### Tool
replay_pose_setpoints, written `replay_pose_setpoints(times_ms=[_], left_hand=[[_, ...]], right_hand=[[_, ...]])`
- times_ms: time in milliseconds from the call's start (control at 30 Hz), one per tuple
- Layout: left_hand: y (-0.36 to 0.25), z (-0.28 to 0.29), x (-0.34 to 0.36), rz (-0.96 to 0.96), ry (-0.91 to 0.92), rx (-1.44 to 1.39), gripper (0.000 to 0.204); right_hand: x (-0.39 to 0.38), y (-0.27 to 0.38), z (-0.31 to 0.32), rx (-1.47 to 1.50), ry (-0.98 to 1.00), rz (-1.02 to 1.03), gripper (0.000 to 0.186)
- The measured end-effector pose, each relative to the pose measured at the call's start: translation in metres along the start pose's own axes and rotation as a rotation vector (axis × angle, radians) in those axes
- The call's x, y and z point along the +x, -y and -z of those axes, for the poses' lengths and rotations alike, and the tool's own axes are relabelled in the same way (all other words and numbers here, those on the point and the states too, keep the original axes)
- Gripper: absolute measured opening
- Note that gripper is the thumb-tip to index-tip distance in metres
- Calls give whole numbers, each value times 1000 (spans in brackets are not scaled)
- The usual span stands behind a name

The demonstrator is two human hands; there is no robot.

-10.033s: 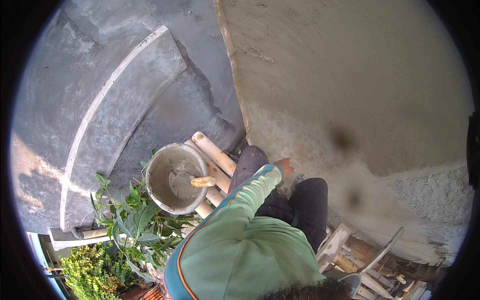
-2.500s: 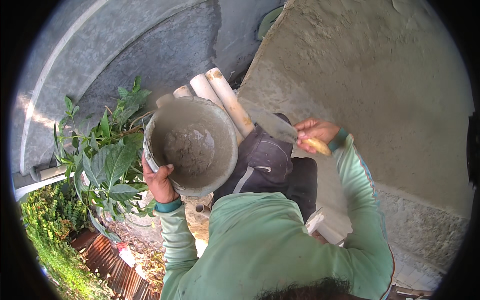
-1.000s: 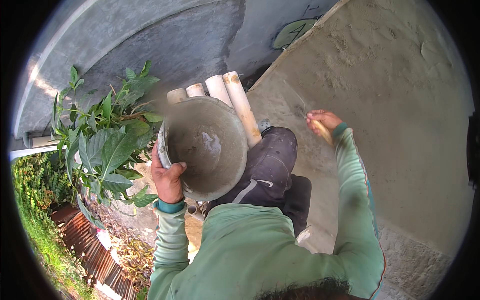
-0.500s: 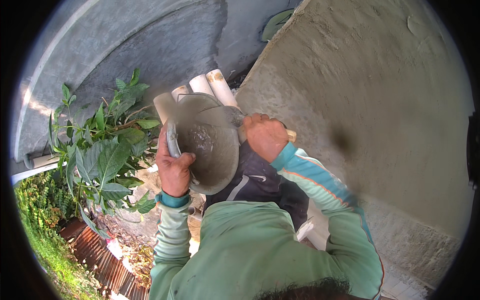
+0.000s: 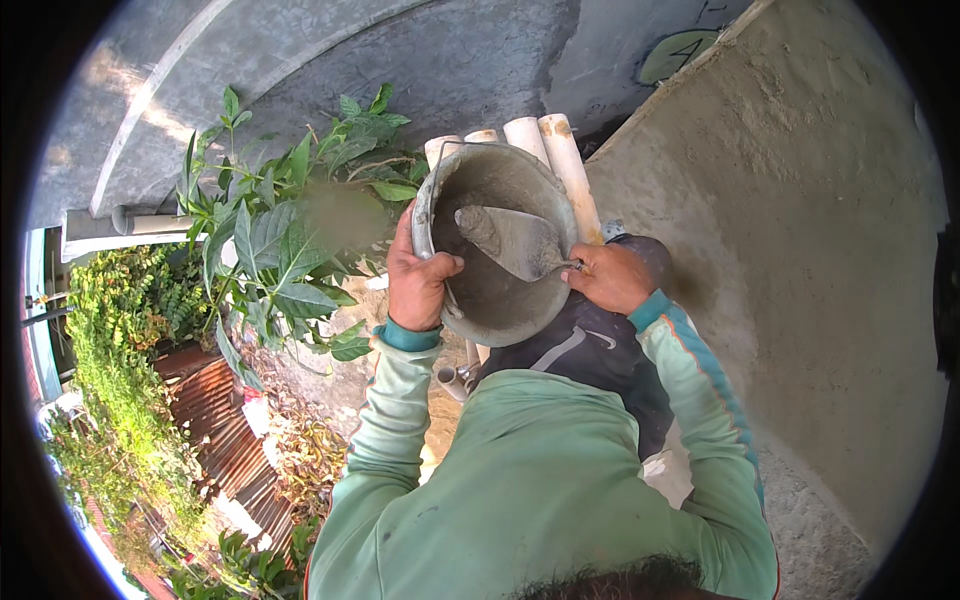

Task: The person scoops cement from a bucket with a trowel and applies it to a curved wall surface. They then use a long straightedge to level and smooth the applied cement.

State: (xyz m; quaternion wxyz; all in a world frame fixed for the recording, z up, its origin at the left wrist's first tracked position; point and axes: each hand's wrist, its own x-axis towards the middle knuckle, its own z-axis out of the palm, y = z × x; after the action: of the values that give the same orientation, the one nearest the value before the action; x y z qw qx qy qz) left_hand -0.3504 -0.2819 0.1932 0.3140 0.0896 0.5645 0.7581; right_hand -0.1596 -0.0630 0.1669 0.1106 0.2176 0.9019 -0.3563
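My left hand (image 5: 418,282) grips the left rim of a grey, mortar-stained bucket (image 5: 505,317), thumb over the edge, with a wire handle beside it. My right hand (image 5: 610,278) holds a trowel (image 5: 525,247), whose blade is inside the bucket with a lump of wet grey mortar (image 5: 478,225) on its tip end. The bucket is tilted over my dark-trousered knee (image 5: 645,260). The trowel's handle is mostly hidden by my right fingers.
Pale pipes (image 5: 570,170) lie beyond the bucket. A leafy plant (image 5: 280,260) is at left, above rusty corrugated sheets (image 5: 235,460). A plastered surface (image 5: 800,270) fills the right side; a grey curved concrete structure (image 5: 330,40) is at the back.
The trowel has moved from the plastered surface leftward into the bucket and now carries mortar. My left hand and the bucket appear further right in view, and the background has shifted rightward too.
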Motion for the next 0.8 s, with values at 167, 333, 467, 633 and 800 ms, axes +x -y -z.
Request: replay_pose_setpoints(times_ms=[167,333,467,633,800], left_hand=[[6,29,-8,-12,-51,-68,83],[13,63,-15,27,-130,-55,83],[17,60,-11,42,-146,-75,83],[11,57,-11,76,-178,-26,84],[-7,17,0,-1,-72,-58,84]], right_hand=[[-6,27,29,86,13,34,32],[-24,-3,80,795,538,-87,31],[-1,-155,128,1046,240,-523,25],[-13,-181,197,393,-573,-564,22],[-51,-27,138,-104,-275,-118,28]])
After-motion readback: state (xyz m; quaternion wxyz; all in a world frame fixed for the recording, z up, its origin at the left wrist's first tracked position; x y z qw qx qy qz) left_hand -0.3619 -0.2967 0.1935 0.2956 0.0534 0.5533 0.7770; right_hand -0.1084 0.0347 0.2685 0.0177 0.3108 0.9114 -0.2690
